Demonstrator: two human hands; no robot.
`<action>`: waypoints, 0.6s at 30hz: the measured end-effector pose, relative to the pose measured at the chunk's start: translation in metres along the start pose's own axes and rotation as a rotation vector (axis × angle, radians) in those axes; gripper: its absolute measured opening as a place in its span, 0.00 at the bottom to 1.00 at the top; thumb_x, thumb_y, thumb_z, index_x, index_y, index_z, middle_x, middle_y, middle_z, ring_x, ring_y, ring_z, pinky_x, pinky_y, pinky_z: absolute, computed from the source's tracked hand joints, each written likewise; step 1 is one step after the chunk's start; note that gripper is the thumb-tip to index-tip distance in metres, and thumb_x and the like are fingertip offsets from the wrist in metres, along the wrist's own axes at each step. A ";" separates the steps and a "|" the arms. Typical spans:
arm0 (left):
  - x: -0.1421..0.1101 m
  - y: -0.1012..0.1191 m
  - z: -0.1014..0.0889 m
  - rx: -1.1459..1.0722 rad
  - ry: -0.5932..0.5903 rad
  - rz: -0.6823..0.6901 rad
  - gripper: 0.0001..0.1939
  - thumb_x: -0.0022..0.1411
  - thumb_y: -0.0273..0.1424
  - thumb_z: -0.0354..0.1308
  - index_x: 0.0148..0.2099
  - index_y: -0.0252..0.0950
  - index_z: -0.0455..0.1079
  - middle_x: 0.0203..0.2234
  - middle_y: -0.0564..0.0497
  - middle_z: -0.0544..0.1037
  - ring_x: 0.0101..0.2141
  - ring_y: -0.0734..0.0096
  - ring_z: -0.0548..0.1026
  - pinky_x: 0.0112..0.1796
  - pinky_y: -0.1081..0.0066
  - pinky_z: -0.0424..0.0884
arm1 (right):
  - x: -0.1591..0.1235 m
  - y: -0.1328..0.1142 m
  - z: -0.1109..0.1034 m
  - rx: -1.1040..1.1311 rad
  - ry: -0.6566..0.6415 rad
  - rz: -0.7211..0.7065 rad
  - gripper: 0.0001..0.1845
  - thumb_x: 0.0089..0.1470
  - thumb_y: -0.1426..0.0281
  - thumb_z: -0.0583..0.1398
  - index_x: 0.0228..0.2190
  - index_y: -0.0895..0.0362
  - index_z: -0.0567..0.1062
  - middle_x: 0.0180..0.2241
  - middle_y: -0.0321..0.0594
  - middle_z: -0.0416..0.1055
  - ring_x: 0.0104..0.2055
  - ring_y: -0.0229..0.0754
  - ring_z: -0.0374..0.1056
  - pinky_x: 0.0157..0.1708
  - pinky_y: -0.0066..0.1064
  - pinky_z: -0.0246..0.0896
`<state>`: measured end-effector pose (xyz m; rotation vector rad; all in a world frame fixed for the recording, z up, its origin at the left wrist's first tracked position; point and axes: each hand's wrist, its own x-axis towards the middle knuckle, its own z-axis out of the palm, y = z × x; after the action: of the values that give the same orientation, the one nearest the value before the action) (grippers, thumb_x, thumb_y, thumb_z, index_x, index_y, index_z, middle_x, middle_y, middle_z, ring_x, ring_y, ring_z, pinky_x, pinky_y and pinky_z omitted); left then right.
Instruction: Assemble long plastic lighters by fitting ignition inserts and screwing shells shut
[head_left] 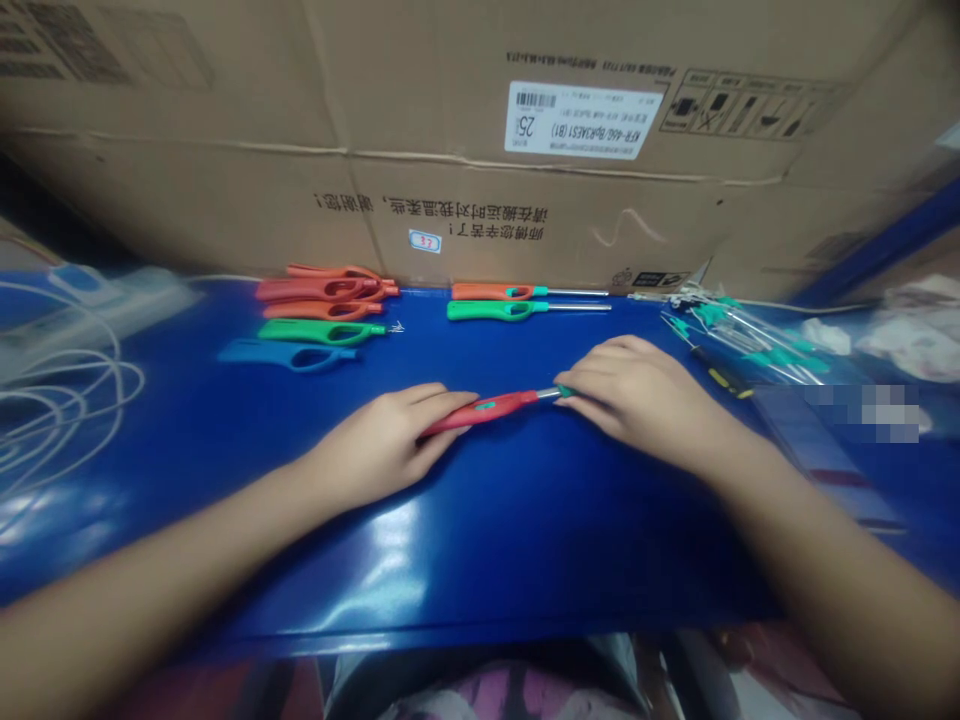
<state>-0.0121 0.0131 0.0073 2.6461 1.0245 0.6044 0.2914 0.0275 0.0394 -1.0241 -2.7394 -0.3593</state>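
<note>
My left hand [382,440] is closed round the rear of a red lighter handle [504,404], which has a green trigger in its opening. A short stretch of metal tube [549,395] shows at the handle's front end. My right hand [637,400] pinches a green collar [564,391] on that tube, with its fingertips pressed together. Whatever part of the tube lies beyond those fingers is hidden. Both hands are just above the middle of the blue table surface [480,530].
Several orange lighter handles [322,288], a green handle [322,331] and a blue one [289,355] lie back left. Two lighters with metal tubes [577,307] lie along the cardboard [450,150]. Back right are tubes with green collars [780,340] and a screwdriver [720,372]. White cable [112,400] coils left.
</note>
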 end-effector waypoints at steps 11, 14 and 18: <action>0.001 0.012 -0.004 -0.225 0.080 -0.045 0.09 0.66 0.31 0.61 0.47 0.37 0.77 0.36 0.53 0.80 0.34 0.75 0.76 0.38 0.77 0.69 | 0.003 -0.016 0.002 0.097 0.123 -0.143 0.14 0.67 0.66 0.57 0.45 0.61 0.79 0.39 0.43 0.80 0.38 0.45 0.72 0.42 0.37 0.59; 0.003 0.014 -0.005 -0.307 0.043 -0.127 0.07 0.64 0.33 0.63 0.43 0.36 0.78 0.31 0.54 0.79 0.28 0.77 0.72 0.32 0.77 0.66 | 0.002 -0.015 0.002 0.112 0.116 -0.182 0.13 0.67 0.70 0.55 0.43 0.62 0.79 0.37 0.44 0.80 0.37 0.45 0.71 0.40 0.37 0.60; 0.003 0.014 -0.005 -0.479 -0.092 -0.316 0.12 0.61 0.39 0.64 0.37 0.34 0.79 0.22 0.56 0.72 0.23 0.78 0.64 0.25 0.77 0.60 | 0.001 -0.021 0.004 0.078 0.138 -0.214 0.13 0.67 0.71 0.55 0.40 0.64 0.79 0.34 0.47 0.78 0.34 0.45 0.68 0.35 0.36 0.60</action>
<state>-0.0040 0.0058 0.0178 2.0307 1.0808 0.5663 0.2761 0.0140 0.0325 -0.6621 -2.7190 -0.3381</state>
